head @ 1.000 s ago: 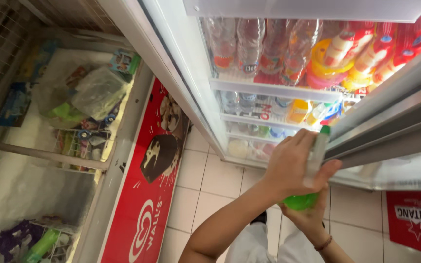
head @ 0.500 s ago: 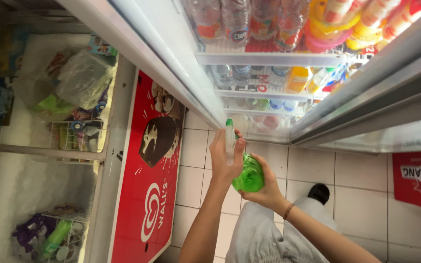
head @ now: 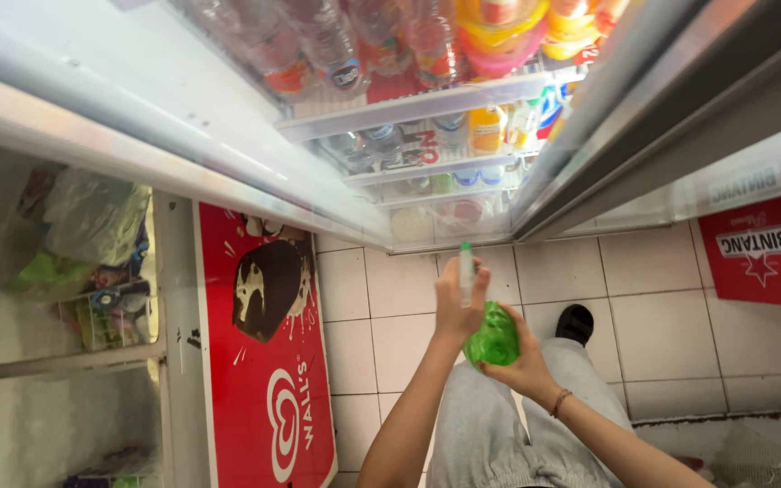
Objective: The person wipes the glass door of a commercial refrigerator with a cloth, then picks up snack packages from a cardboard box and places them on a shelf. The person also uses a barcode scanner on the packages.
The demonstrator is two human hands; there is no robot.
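Spray bottle: green spray bottle [head: 492, 339] with a pale nozzle stem standing up from it, held in mid-air over the tiled floor [head: 589, 271], between both hands and just short of the open drinks fridge.
Left hand grip: left hand [head: 456, 312] is wrapped around the bottle's neck and trigger part, fingers closed on it; the pale stem pokes out above the knuckles.
Right hand grip: right hand [head: 519, 361] cups the green body from below and to the side, fingers curled shut against it; a thin bracelet sits on that wrist.
Beyond the grip: the fridge shelves [head: 409, 108] rise ahead of the nozzle, packed with bottled drinks [head: 485, 126] in clear, orange and red.
Left of the grip: a red chest freezer [head: 268, 361] with an ice-cream picture on its side, its glass top showing bagged goods inside.
Right of the grip: the swung-open glass door [head: 680, 117], and a red poster low on the wall past it.
Below the grip: grey trouser legs and one dark shoe [head: 576, 323] on the tiles.
Progress: bottle is up and pointed towards the fridge; no mist or wet streak can be made out on glass or shelves, and no cloth is in view, so any spraying or wiping seems yet to show.
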